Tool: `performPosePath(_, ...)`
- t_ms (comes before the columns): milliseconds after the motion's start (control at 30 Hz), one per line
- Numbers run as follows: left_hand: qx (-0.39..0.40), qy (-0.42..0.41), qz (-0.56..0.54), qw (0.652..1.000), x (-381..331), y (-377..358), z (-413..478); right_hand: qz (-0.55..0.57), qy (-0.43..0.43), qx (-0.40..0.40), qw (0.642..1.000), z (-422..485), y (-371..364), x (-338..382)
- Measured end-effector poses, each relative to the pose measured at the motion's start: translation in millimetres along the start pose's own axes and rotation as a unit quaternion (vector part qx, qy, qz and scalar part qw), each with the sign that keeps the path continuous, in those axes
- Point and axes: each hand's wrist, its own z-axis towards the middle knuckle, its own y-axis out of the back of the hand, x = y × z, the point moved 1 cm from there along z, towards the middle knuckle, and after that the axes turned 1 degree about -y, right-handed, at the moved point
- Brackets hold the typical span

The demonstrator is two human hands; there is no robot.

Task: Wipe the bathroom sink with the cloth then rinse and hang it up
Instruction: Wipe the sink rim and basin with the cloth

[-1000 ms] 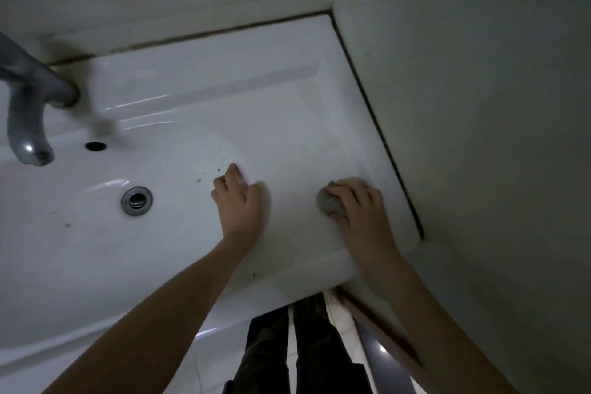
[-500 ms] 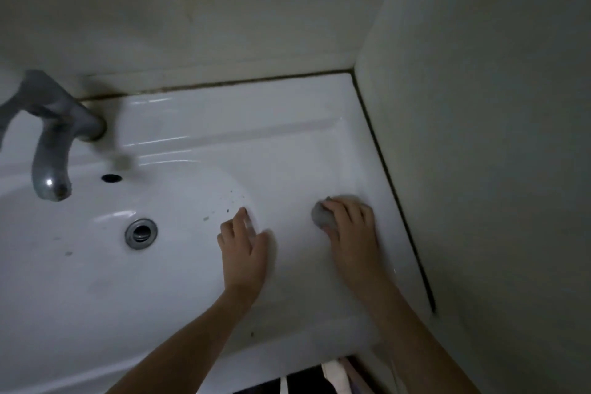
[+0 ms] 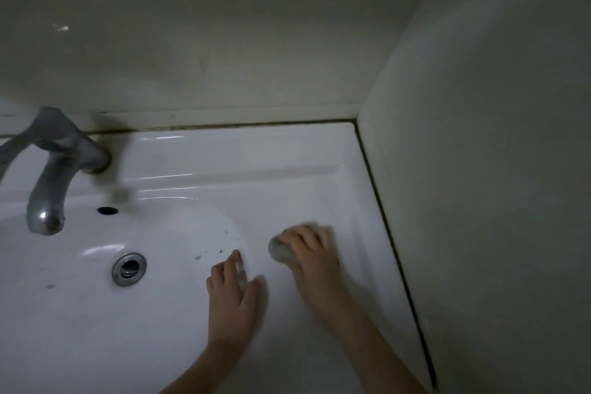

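Observation:
A white ceramic sink (image 3: 281, 176) fills the lower view, its bowl on the left and a flat ledge on the right. My right hand (image 3: 315, 261) presses a small bunched grey cloth (image 3: 280, 251) onto that ledge; only the cloth's left edge shows under my fingers. My left hand (image 3: 233, 293) lies flat, fingers apart, on the rim between bowl and ledge, holding nothing. Dark specks (image 3: 220, 245) dot the bowl's right slope.
A grey metal tap (image 3: 54, 176) overhangs the bowl at the left, above the overflow hole (image 3: 108, 210) and the metal drain (image 3: 129, 268). A wall (image 3: 479, 201) closes off the sink's right side, another runs behind it, with a dark grimy seam along both.
The view has tilted up, so the sink sits lower in frame. My right hand with the cloth has slid slightly left on the ledge and is blurred. My left hand stays on the rim.

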Motion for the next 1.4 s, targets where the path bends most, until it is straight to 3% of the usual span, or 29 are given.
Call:
performPosePath(67, -0.003, -0.001, 0.006, 1.0, -2.6, -0.2, -0.8, 0.074, -0.005, 0.016, 0.997, -1.6, 5.5, -0.1)
performPosePath(167, -0.007, 0.0, 0.005, 1.0, -3.4, 1.0, -0.2, 0.149, -0.039, -0.139, 0.978, 44.5, 37.9, -3.8)
performPosePath(267, -0.005, 0.002, 0.002, 1.0, -3.7, 0.2, -1.6, 0.044, -0.041, -0.199, 0.978, 108.7, 70.8, -27.3)
performPosePath(433, -0.013, -0.014, 0.007, 1.0, -4.0, -0.4, -1.6, -0.114, -0.071, -0.161, 0.978, 149.6, 42.4, -37.6)
performPosePath(500, -0.012, -0.015, 0.011, 1.0, -4.4, -1.0, -1.5, -0.081, -0.003, -0.142, 0.987, 140.6, 23.4, -15.5)
performPosePath(600, -0.009, -0.012, 0.017, 1.0, -6.7, -0.3, -3.3, 0.027, 0.087, -0.023, 0.996, 110.6, 11.6, 1.7)
performPosePath(633, -0.009, -0.013, 0.015, 1.0, -6.9, 0.2, -3.2, 0.043, 0.086, 0.0, 0.995, 98.5, 12.5, -3.1)
performPosePath(767, -0.003, -0.007, 0.005, 1.0, -3.7, -1.3, -2.3, -0.058, 0.014, -0.048, 0.997, 60.5, 26.2, -39.9)
performPosePath(833, -0.003, -0.007, 0.006, 1.0, -1.3, -2.1, -1.5, -0.072, -0.002, -0.036, 0.997, 42.7, 27.5, -41.4)
performPosePath(1000, 0.0, -0.01, 0.009, 1.0, -1.2, -2.5, -1.0, -0.046, -0.062, -0.01, 0.997, -37.6, 20.2, -12.4)
performPosePath(1133, 0.0, 0.003, 0.006, 1.0, -2.5, -2.9, -0.9, 0.03, -0.097, 0.065, 0.993, -90.4, 2.6, 13.4)
performPosePath(1400, 0.036, 0.037, 0.005, 0.999, -4.8, 2.4, -3.7, 0.064, -0.003, 0.153, 0.986, -112.5, -16.2, 58.4)
